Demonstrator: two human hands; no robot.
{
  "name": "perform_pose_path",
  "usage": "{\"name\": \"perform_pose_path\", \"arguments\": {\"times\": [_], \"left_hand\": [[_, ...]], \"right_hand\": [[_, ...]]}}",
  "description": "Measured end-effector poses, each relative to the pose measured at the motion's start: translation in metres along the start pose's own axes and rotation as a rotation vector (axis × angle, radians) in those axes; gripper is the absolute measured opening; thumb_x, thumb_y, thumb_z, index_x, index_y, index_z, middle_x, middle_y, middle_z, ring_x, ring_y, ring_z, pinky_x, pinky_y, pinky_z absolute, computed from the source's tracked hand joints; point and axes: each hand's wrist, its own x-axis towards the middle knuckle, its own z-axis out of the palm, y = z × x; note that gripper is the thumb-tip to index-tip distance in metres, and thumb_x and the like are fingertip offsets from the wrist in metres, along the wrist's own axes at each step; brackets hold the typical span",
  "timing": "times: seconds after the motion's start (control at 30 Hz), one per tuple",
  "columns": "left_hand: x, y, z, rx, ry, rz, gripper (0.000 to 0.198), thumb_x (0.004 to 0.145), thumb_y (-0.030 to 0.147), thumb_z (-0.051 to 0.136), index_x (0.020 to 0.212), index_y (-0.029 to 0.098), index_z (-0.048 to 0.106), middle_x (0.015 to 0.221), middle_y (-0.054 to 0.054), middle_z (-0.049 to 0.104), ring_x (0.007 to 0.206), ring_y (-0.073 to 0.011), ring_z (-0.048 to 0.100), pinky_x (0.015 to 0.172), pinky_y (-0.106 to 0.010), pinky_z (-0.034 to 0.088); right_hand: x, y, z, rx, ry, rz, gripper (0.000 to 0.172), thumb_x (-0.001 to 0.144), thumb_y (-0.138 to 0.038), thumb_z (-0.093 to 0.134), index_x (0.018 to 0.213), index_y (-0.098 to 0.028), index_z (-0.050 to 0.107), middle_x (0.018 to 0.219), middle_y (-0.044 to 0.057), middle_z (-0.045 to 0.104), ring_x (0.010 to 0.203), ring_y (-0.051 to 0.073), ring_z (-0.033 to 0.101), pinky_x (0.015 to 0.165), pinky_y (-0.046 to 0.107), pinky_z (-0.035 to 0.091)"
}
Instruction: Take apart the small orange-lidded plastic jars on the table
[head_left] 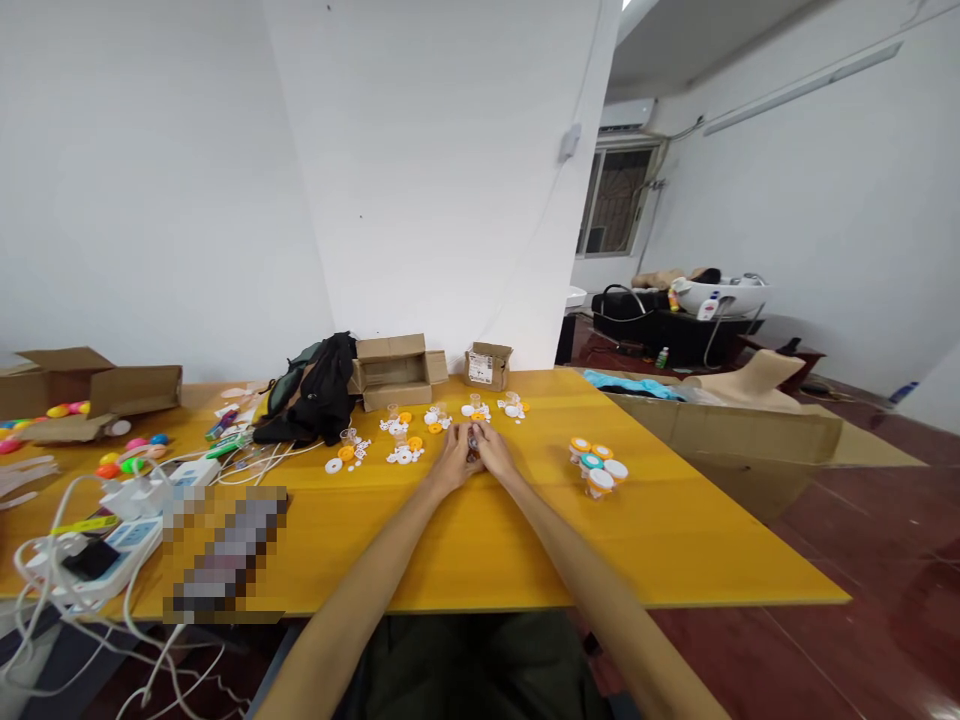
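Note:
Over the middle of the table, my left hand [453,460] and my right hand [493,450] meet, fingers closed around a small clear plastic piece [473,442]. Most of that piece is hidden by the fingers. Just beyond the hands lie small groups of parts: clear cups [400,440], orange round caps [415,443] and white discs and gear-like pieces [405,456]. One more group, with an orange cap [346,454] and a white disc [333,466], sits to the left. Off to the right stands a cluster of capped pieces [599,466] with orange, teal and white tops.
Open cardboard boxes [396,372] and a smaller carton [487,367] stand against the wall beside a black bag [319,395]. At left are power strips [124,550] with tangled white cables, a blurred-out flat object [232,550] and colourful balls [131,465]. The table's right edge slants toward a large cardboard box [720,435].

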Motion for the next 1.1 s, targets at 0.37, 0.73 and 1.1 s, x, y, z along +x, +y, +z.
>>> {"name": "perform_pose_path", "arguments": {"times": [0.37, 0.73, 1.1], "left_hand": [[0.002, -0.006, -0.004, -0.004, 0.003, 0.005, 0.059, 0.074, 0.016, 0.073, 0.124, 0.024, 0.044, 0.122, -0.01, 0.047, 0.123, -0.0289, 0.05, 0.106, -0.05, 0.04], [-0.003, -0.007, -0.01, -0.069, -0.003, 0.01, 0.088, 0.063, 0.041, 0.086, 0.136, 0.024, 0.04, 0.127, -0.013, 0.051, 0.125, -0.0339, 0.047, 0.107, -0.055, 0.038], [0.005, -0.005, -0.005, -0.086, 0.002, -0.014, 0.094, 0.065, 0.045, 0.085, 0.141, 0.023, 0.034, 0.122, -0.013, 0.054, 0.119, -0.032, 0.053, 0.105, -0.055, 0.04]], "right_hand": [[0.007, -0.005, 0.001, 0.041, -0.027, -0.009, 0.025, 0.089, -0.038, 0.042, 0.073, -0.026, 0.056, 0.078, 0.002, 0.069, 0.08, 0.022, 0.063, 0.076, 0.031, 0.048], [0.004, -0.008, -0.006, 0.084, -0.066, -0.032, 0.041, 0.088, -0.057, 0.038, 0.074, -0.024, 0.059, 0.079, 0.005, 0.069, 0.084, 0.025, 0.063, 0.079, 0.035, 0.049], [-0.018, -0.008, -0.021, 0.067, -0.084, 0.022, 0.047, 0.09, -0.06, 0.036, 0.085, -0.023, 0.064, 0.085, 0.006, 0.071, 0.093, 0.027, 0.066, 0.078, 0.036, 0.053]]}}
